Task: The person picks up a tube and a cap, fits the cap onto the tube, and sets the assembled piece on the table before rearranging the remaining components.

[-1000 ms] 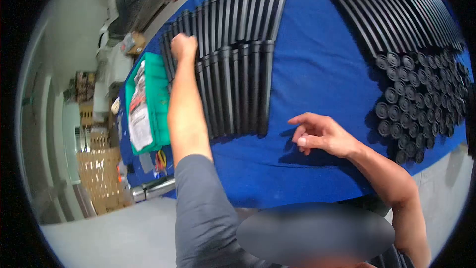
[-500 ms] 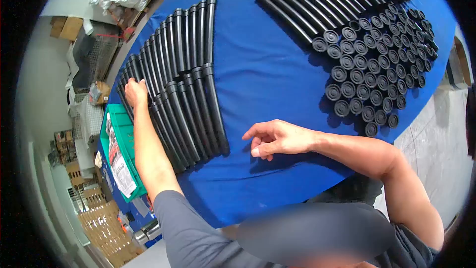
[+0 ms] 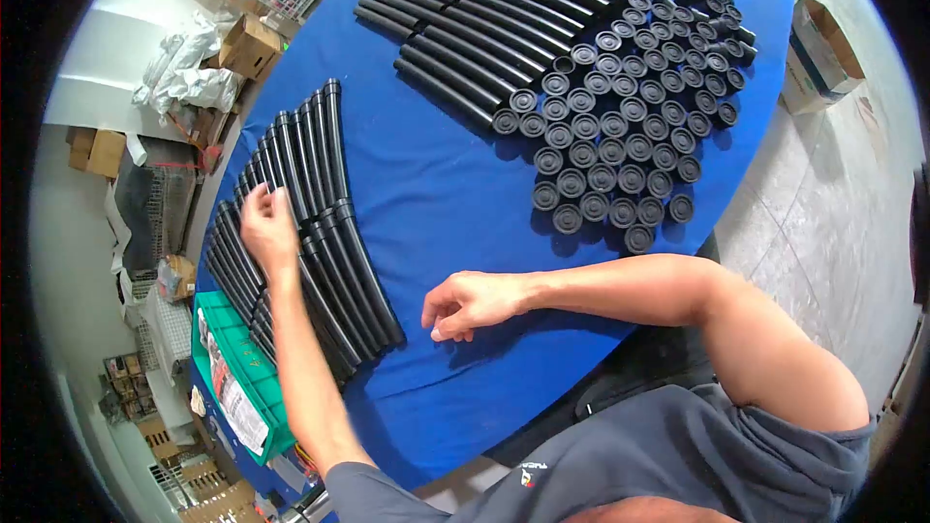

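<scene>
My left hand (image 3: 269, 228) is over the left bundle of black tubes (image 3: 312, 165), fingertips right at the tubes near their upper ends. Its thumb and forefinger are apart, with no object visible between them. These tubes lie side by side in overlapping rows, each with a wider collar at one end. My right hand (image 3: 473, 304) hovers over the blue cloth (image 3: 441, 203), just right of the tubes' lower ends. Its fingers are loosely bent and hold nothing.
More black tubes (image 3: 484, 24) lie in rows at the far side, beside many round black ribbed-faced pieces (image 3: 620, 126) standing close together. A green bin (image 3: 276, 416) with a printed bag (image 3: 232, 397) sits at the left edge. A cardboard box (image 3: 819, 58) stands on the floor at right.
My left hand has moved right across the bundle, from its left edge towards the middle. The camera view has turned, and my right hand stays over the cloth, loosely bent.
</scene>
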Demonstrator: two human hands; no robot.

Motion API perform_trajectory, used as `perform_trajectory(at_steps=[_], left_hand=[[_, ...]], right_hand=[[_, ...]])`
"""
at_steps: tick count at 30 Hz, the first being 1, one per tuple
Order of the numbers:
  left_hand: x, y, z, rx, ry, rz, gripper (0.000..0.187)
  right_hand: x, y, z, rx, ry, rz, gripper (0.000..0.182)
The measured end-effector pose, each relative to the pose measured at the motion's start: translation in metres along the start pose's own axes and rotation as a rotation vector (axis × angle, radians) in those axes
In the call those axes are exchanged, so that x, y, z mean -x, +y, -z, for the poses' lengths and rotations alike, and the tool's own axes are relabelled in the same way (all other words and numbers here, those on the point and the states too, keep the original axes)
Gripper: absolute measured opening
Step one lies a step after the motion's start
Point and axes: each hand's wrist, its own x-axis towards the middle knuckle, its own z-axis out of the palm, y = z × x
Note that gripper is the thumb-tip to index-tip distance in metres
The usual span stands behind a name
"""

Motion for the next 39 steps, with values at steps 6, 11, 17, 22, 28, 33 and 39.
perform_trajectory(at_steps=[6,11,17,22,28,33,39], left_hand=[[0.07,0.1,-0.082,0.25,-0.279,-0.092,0.037],[0.071,0.155,-0.113,0.392,-0.297,-0.06,0.037],[0.065,0.165,-0.144,0.41,-0.338,-0.019,0.036],[0.048,0.176,-0.163,0.424,-0.258,-0.291,0.035],[0.026,0.182,-0.194,0.295,-0.366,-0.324,0.045],[0.009,0.182,-0.204,0.278,-0.305,-0.331,0.046],[-0.062,0.152,-0.223,0.219,-0.243,-0.337,0.049]], right_hand=[[0.002,0.0,-0.003,0.239,-0.093,0.051,0.022],[0.007,0.003,-0.006,0.456,-0.081,0.268,0.023],[0.005,0.011,-0.01,0.591,-0.084,0.387,0.025],[0.006,0.007,-0.008,0.597,-0.101,0.346,0.025],[0.004,0.014,-0.009,0.533,-0.051,0.412,0.024],[0.005,0.013,-0.011,0.507,-0.021,0.397,0.024],[0.014,0.015,-0.021,0.848,-0.039,0.453,0.035]])
